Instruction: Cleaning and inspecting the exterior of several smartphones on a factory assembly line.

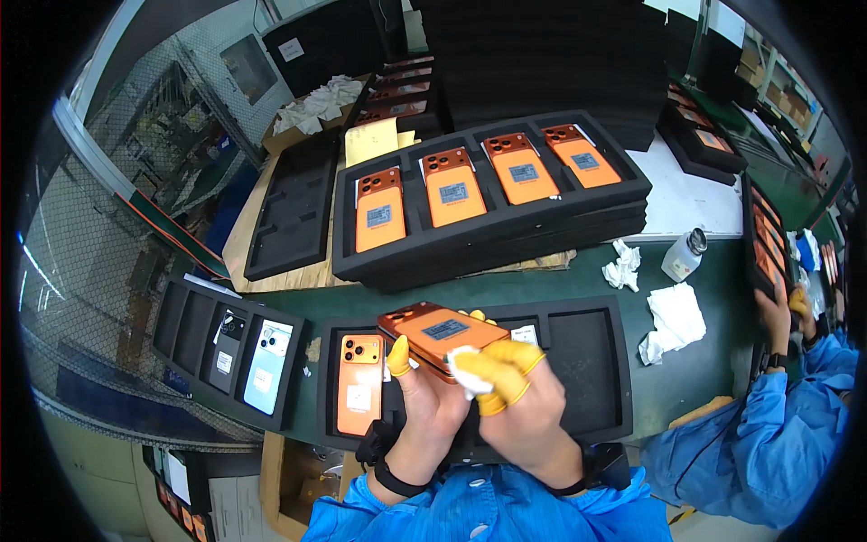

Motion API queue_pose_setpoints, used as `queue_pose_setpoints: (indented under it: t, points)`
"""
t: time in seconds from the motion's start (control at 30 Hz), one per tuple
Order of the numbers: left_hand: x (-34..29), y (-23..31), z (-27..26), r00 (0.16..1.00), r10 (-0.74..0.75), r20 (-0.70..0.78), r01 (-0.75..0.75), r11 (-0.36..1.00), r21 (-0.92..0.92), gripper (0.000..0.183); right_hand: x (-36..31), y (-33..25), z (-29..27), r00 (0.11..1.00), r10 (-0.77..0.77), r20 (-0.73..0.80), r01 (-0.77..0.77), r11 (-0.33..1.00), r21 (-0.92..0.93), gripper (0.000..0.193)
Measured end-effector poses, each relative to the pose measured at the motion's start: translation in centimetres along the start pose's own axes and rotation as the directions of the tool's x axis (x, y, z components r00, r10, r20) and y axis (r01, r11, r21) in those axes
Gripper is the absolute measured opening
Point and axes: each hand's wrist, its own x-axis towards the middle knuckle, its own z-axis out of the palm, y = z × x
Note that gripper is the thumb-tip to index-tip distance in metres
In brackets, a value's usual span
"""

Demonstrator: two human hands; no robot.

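An orange phone [452, 331] with a grey label on its back is tilted above the near foam tray. My left hand [428, 408] grips it from below and the side, its thumb in a yellow finger cot along the near edge. My right hand [531, 414], with yellow finger cots too, pinches a crumpled white wipe [468, 369] against the phone's near edge. The fingers beneath the phone are mostly hidden. Left of my hands, an orange phone with a white label [359, 388] lies in the black foam tray [617, 361].
Beyond my hands is a stack of black trays [497, 233] bearing several orange phones. At left, another tray [172, 321] holds a dark phone [228, 348] and a light blue phone [269, 366]. A bottle [684, 256] and crumpled wipes [673, 321] lie right. A co-worker's hand [774, 316] holds a tray.
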Motion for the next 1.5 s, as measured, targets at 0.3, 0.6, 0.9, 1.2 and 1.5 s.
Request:
queue_pose_setpoints:
  t: [0.3, 0.6, 0.9, 1.2, 1.5]
  points:
    - [-0.3, 0.7, -0.1, 0.999, 0.015, -0.031, -0.016, 1.0, -0.014, 0.073, 0.4, -0.8, 0.3, 0.997, -0.071, -0.004, 0.071, 0.996, 0.046, 0.022]
    - [-0.2, 0.6, -1.1, 0.998, -0.069, -0.014, 0.068, 0.997, -0.037, 0.068, 0.1, -0.4, 0.7, 0.997, -0.076, -0.009, 0.077, 0.996, 0.04, 0.023]
    - [-0.4, 2.2, -0.9, 0.993, -0.027, 0.112, 0.064, 0.94, -0.336, 0.058, -1.3, 5.7, -1.8, 0.998, 0.066, -0.009, -0.066, 0.979, -0.19, 0.028]
    - [-0.4, 2.5, -1.1, 0.987, -0.106, 0.12, 0.145, 0.91, -0.387, 0.053, -1.0, 5.0, -2.0, 0.989, 0.141, -0.051, -0.146, 0.984, -0.106, 0.023]
    - [-0.3, 2.0, -1.1, 0.983, -0.134, 0.127, 0.178, 0.869, -0.462, 0.061, -1.0, 3.8, -1.6, 0.99, 0.127, -0.056, -0.13, 0.99, -0.046, 0.024]
